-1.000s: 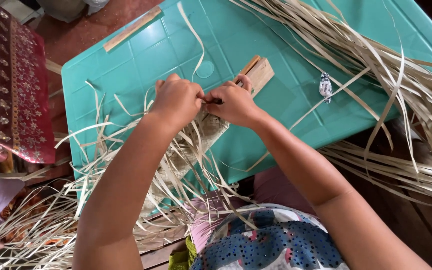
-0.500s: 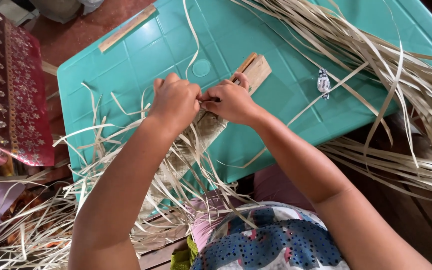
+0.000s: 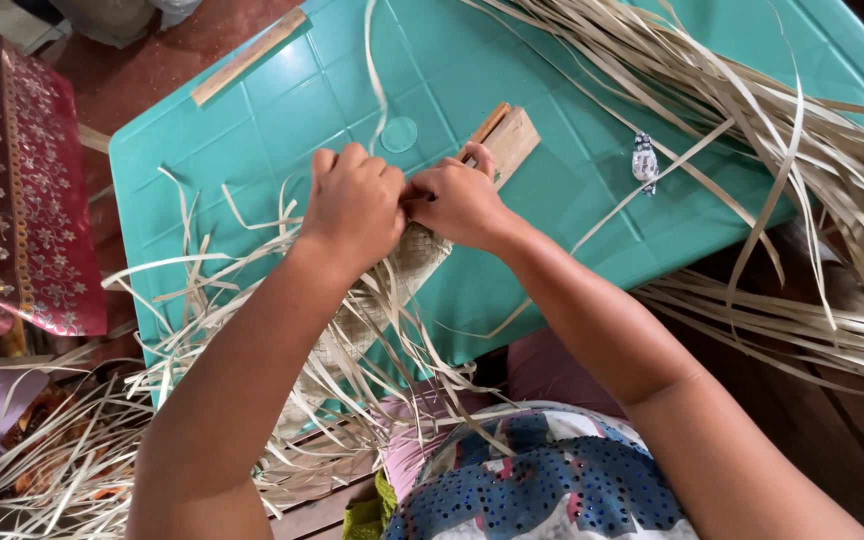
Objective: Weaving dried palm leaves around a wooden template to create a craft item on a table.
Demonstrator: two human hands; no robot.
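1. While closed over the woven strip [image 3: 392, 290], left hand [image 3: 352, 205] and right hand [image 3: 457, 200] touching, both pinching its straw ends.
2. Strip lying on the teal surface [image 3: 552, 250], just beside a wooden block [image 3: 507, 135].

bare arms, blue dotted patterned garment [image 3: 552, 490]

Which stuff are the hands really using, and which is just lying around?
In use:
left hand
right hand
woven strip
wooden block
loose straw strands

Lying about:
wooden stick
small wrapped item
red patterned cloth
big straw bundle
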